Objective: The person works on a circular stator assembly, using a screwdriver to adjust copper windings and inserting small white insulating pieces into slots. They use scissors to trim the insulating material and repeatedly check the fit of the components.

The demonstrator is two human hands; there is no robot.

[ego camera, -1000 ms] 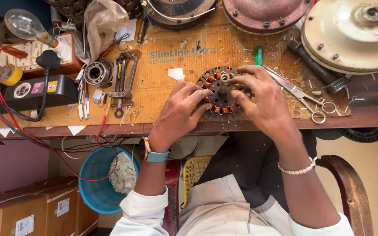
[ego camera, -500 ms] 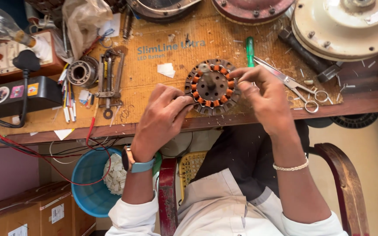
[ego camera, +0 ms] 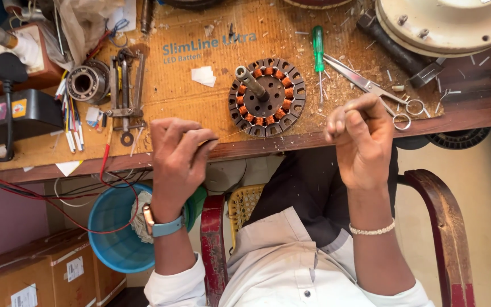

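stator: round fan-motor stator (ego camera: 266, 97) w/ copper-orange coils, lies flat on cardboard sheet (ego camera: 200, 99) on the counter (ego camera: 473, 111), near its front edge; shaft sticks up, tilted toward upper left.
wire: thin strand (ego camera: 231, 134), barely visible, seems to run from left hand toward stator's near rim; cannot tell if it reaches right hand.
left hand: left hand (ego camera: 178, 156) curled, fingertips pinched shut on the wire, at counter edge, below-left of stator.
right hand: right hand (ego camera: 362, 136) loosely fisted, thumb + forefinger pressed together; whether they grip anything, cannot tell. Sits below-right of stator.
key relation: stator lies between the two hands & further onto the counter than both; hands apart from it, not touching. Both about equally near.
nearby: green screwdriver (ego camera: 317, 48) + scissors (ego camera: 370, 85) just right of stator, nearer right hand; bearing (ego camera: 86, 82) well off left.
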